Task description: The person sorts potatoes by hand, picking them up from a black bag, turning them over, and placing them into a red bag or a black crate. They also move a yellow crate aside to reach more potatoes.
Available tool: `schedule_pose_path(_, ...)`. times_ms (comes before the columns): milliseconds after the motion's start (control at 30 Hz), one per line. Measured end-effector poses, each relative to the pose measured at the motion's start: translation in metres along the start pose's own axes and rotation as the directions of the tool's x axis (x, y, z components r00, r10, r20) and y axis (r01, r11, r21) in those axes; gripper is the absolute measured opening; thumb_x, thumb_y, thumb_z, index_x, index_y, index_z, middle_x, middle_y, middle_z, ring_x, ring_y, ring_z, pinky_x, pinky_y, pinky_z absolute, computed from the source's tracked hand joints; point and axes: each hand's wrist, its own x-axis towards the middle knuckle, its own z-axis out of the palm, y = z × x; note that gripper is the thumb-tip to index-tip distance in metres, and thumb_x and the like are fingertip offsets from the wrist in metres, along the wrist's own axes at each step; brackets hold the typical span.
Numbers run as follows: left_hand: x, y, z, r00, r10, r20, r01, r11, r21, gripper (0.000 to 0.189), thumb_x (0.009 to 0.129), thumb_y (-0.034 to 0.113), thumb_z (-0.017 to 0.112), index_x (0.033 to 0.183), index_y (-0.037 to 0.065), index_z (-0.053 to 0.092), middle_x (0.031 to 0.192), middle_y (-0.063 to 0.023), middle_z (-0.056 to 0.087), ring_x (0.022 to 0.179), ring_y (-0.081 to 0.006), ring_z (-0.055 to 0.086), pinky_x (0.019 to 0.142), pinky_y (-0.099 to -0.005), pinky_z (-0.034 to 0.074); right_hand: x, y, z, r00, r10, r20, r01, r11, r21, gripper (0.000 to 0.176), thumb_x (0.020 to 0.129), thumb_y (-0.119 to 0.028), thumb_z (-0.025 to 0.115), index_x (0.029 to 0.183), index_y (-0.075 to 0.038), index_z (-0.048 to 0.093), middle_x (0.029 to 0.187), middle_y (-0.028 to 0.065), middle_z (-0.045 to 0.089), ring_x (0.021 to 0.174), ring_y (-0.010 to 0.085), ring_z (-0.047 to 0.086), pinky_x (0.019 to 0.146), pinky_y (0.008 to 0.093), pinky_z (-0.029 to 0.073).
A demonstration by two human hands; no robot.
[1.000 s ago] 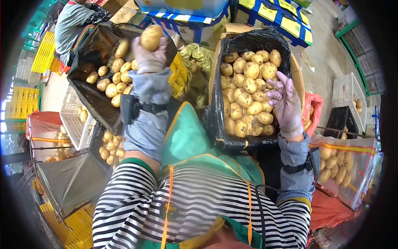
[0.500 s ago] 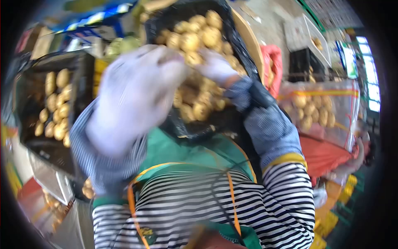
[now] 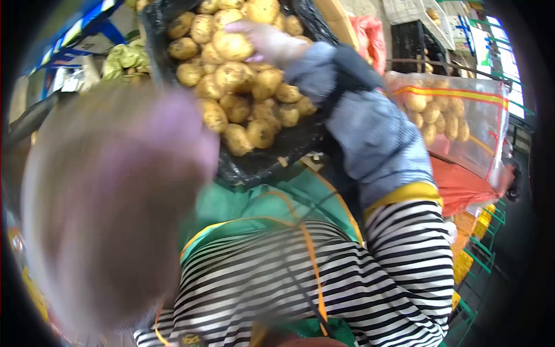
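A large, oval yellow-brown potato (image 3: 233,45) lies atop the heap in the black plastic-lined box (image 3: 240,173), its right end between the parted fingers of the gloved right hand (image 3: 274,45), fingertips at its far edge, thumb nearer. The blurred gloved left hand (image 3: 118,202) is left of the box; its finger state cannot be told. A clear, red-and-yellow-edged plastic bag (image 3: 483,115) of potatoes stands right.

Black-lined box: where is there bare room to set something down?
Only a strip of black liner looks bare, between the potatoes and the near rim. Elsewhere potatoes crowd it, the right hand over them. The blurred left hand crowds the left side.
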Motion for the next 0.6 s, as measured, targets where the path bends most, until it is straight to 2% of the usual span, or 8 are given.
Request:
schedule_pose_path(133, 0.015, -0.053, 0.050, 0.860, -0.370, -0.352, 0.189, 0.871, -0.453, 0.050, 0.087, 0.001, 0.061, 0.135, -0.007, 0.049, 0.121, -0.0179, 0.063, 0.112, -0.0220, 0.061, 0.101, -0.0305, 0.045, -0.102, -0.055, -0.001, 0.892, -0.228, 0.391, -0.011, 0.852, 0.523, 0.060, 0.097, -0.056, 0.047, 0.120, -0.001, 0.057, 0.089, 0.0183, 0.072, 0.042, 0.0100, 0.047, 0.036, 0.0152, 0.030)
schedule_pose_path(233, 0.029, -0.052, 0.075, 0.898, -0.335, -0.285, 0.108, 0.797, -0.595, 0.080, 0.077, 0.017, 0.083, 0.142, -0.004, 0.042, 0.133, -0.0247, 0.054, 0.123, -0.0273, 0.054, 0.103, -0.0347, 0.045, -0.137, -0.034, -0.006, 0.780, -0.428, 0.457, 0.174, 0.849, 0.499, 0.072, 0.098, -0.059, 0.042, 0.134, 0.003, 0.046, 0.106, 0.0222, 0.068, 0.066, 0.0172, 0.064, 0.055, 0.0236, 0.051)
schedule_pose_path(400, 0.044, -0.034, 0.114, 0.959, -0.199, -0.202, 0.072, 0.860, -0.504, 0.084, 0.076, 0.032, 0.083, 0.140, -0.003, 0.042, 0.134, -0.0259, 0.052, 0.124, -0.0332, 0.056, 0.102, -0.0363, 0.046, -0.183, -0.013, 0.043, 0.792, -0.606, 0.073, 0.315, 0.508, 0.802, 0.064, 0.107, -0.050, 0.020, 0.145, -0.002, 0.038, 0.141, 0.0106, 0.051, 0.133, 0.0180, 0.046, 0.117, 0.0352, 0.028)
schedule_pose_path(433, 0.047, -0.023, 0.105, 0.931, -0.365, 0.001, 0.225, 0.572, -0.789, 0.074, 0.084, 0.035, 0.076, 0.139, -0.002, 0.044, 0.123, -0.0207, 0.061, 0.109, -0.0251, 0.065, 0.088, -0.0314, 0.053, -0.179, -0.012, 0.041, 0.760, -0.607, 0.231, 0.002, 0.358, 0.934, 0.064, 0.105, -0.054, 0.024, 0.140, -0.005, 0.044, 0.134, 0.0119, 0.056, 0.111, 0.0212, 0.060, 0.096, 0.0351, 0.050)
schedule_pose_path(467, 0.056, -0.036, 0.117, 0.873, -0.485, -0.057, 0.177, 0.422, -0.889, 0.066, 0.089, 0.029, 0.071, 0.140, -0.002, 0.044, 0.109, -0.0143, 0.066, 0.096, -0.0155, 0.066, 0.076, -0.0265, 0.054, -0.180, -0.011, 0.037, 0.753, -0.614, 0.237, -0.006, 0.354, 0.935, 0.064, 0.105, -0.054, 0.024, 0.140, -0.005, 0.044, 0.134, 0.0119, 0.056, 0.111, 0.0212, 0.060, 0.096, 0.0351, 0.050)
schedule_pose_path(533, 0.058, -0.041, 0.104, 0.829, -0.558, -0.043, 0.148, 0.292, -0.945, 0.061, 0.091, 0.023, 0.070, 0.140, -0.002, 0.044, 0.098, -0.0107, 0.067, 0.094, -0.0120, 0.063, 0.074, -0.0261, 0.053, -0.178, -0.018, 0.030, 0.663, -0.513, 0.546, -0.345, 0.438, 0.830, 0.069, 0.101, -0.062, 0.031, 0.137, -0.005, 0.048, 0.123, 0.0127, 0.060, 0.081, 0.0230, 0.062, 0.057, 0.0287, 0.052)
schedule_pose_path(567, 0.058, -0.041, 0.098, 0.828, -0.559, -0.052, 0.144, 0.302, -0.942, 0.061, 0.091, 0.023, 0.070, 0.140, -0.002, 0.044, 0.098, -0.0107, 0.067, 0.094, -0.0120, 0.063, 0.074, -0.0261, 0.053, -0.181, -0.021, 0.034, 0.755, -0.402, 0.518, -0.370, 0.391, 0.843, 0.075, 0.096, -0.068, 0.037, 0.134, -0.005, 0.050, 0.115, 0.0142, 0.061, 0.064, 0.0212, 0.056, 0.040, 0.0230, 0.037)
schedule_pose_path(600, 0.055, -0.041, 0.093, 0.902, -0.431, 0.023, 0.242, 0.460, -0.854, 0.062, 0.089, 0.020, 0.072, 0.140, -0.001, 0.044, 0.106, -0.0090, 0.064, 0.095, -0.0125, 0.062, 0.079, -0.0264, 0.052, -0.175, -0.016, 0.031, 0.749, -0.403, 0.525, -0.374, 0.397, 0.838, 0.075, 0.096, -0.068, 0.037, 0.134, -0.005, 0.050, 0.115, 0.0142, 0.061, 0.064, 0.0212, 0.056, 0.040, 0.0230, 0.037)
